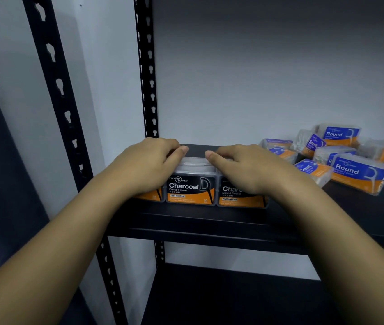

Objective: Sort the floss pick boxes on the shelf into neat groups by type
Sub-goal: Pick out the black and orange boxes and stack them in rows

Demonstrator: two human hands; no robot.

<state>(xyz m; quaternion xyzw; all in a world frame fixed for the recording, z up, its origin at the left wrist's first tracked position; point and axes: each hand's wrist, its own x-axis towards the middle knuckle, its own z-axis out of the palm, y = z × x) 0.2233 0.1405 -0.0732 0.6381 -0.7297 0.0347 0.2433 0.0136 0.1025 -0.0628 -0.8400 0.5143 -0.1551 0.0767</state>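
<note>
Left hand [150, 161] and right hand [240, 167], fingers curled over the row of black-and-orange Charcoal floss pick boxes [191, 190] beneath them, should press inward evenly, squaring the fronts with the black metal shelf [198, 224] edge.

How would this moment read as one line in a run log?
stage: aligning row | left hand, right hand: on Charcoal boxes | blue boxes: jumbled, right | shelf

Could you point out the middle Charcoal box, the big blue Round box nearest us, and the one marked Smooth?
middle Charcoal box [191, 190], head view: on its black front label.
big blue Round box [359, 173], head view: on its blue label.
Smooth box [312, 143], head view: on its tilted blue label.
</note>
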